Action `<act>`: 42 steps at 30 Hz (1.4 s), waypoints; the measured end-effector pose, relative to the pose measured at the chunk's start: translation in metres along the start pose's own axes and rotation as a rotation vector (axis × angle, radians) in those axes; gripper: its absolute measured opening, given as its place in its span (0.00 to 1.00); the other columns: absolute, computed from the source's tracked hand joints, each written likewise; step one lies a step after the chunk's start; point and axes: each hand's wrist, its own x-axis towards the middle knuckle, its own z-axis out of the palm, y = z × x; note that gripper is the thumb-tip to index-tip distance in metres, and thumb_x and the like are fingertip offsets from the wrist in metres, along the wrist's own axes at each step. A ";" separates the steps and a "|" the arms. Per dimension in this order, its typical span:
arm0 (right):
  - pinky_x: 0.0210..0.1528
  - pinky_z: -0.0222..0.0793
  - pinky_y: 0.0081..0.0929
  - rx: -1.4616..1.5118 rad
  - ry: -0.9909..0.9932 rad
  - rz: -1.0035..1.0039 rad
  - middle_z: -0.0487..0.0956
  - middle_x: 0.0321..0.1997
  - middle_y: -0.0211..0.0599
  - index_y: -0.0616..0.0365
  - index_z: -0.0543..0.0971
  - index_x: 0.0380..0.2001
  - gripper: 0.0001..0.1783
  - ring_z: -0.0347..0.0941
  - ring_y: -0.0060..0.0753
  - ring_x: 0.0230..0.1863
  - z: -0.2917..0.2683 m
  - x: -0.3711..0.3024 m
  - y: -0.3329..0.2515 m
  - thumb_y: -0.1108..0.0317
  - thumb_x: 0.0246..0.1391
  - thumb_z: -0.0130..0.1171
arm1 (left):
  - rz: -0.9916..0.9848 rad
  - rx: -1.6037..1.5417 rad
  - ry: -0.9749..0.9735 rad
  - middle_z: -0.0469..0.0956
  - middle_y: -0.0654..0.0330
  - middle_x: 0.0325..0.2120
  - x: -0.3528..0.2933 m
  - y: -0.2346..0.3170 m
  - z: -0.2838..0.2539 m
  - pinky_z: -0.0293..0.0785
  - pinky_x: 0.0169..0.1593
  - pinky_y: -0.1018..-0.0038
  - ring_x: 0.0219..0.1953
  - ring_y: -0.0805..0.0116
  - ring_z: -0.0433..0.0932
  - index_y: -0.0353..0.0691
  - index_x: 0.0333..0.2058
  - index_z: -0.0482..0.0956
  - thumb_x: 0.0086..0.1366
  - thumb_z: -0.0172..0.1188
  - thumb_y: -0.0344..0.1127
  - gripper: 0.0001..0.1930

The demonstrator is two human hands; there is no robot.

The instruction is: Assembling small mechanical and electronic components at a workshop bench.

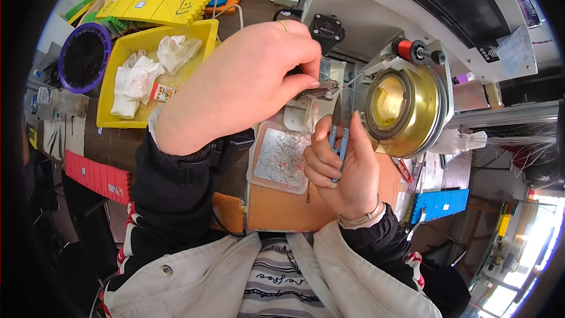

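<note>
My right hand [347, 168] is wrapped round thread snips [343, 141] with light blue handles, their blades pointing up and away from me. My left hand [253, 73] reaches across from the left, thumb and fingers pinched together at a dark metal clamp-like part [322, 90] of the machine. What sits between those fingertips is too small and hidden to name. The snips' tips are just right of and below that part. Below the left hand lies a clear plastic box [281, 156] holding many small metal hooks. Right of the snips stands a round brass-coloured spool [406, 109].
The machine housing [376, 0] with a dark screen [459, 3] rises at the back right. A yellow bin [112, 119] with crumpled white tissue is at the left. Notched foam boards lie about: yellow [156, 0], red [97, 175], blue [438, 205]. A red thread spool [406, 49] sits above the brass one.
</note>
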 end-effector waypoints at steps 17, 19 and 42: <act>0.17 0.41 0.15 0.091 0.018 0.041 0.53 0.16 0.18 0.56 0.72 0.37 0.28 0.44 0.13 0.16 0.005 0.003 -0.003 0.43 0.72 0.32 | -0.309 -0.485 0.018 0.65 0.71 0.19 0.004 0.023 0.013 0.58 0.24 0.82 0.21 0.86 0.62 0.36 0.31 0.71 0.66 0.56 0.27 0.04; 0.17 0.40 0.15 0.078 0.046 0.034 0.53 0.17 0.17 0.56 0.71 0.36 0.28 0.44 0.13 0.17 0.006 0.004 -0.003 0.43 0.72 0.32 | -0.318 -0.506 0.021 0.65 0.71 0.19 0.004 0.023 0.013 0.57 0.24 0.83 0.21 0.86 0.62 0.36 0.31 0.71 0.66 0.56 0.27 0.04; 0.18 0.40 0.15 0.129 0.089 0.055 0.54 0.17 0.17 0.52 0.68 0.31 0.23 0.44 0.13 0.17 0.012 0.001 -0.002 0.47 0.72 0.38 | -0.297 -0.643 0.117 0.66 0.73 0.26 -0.003 0.036 -0.026 0.57 0.31 0.85 0.27 0.87 0.61 0.37 0.33 0.71 0.68 0.55 0.28 0.04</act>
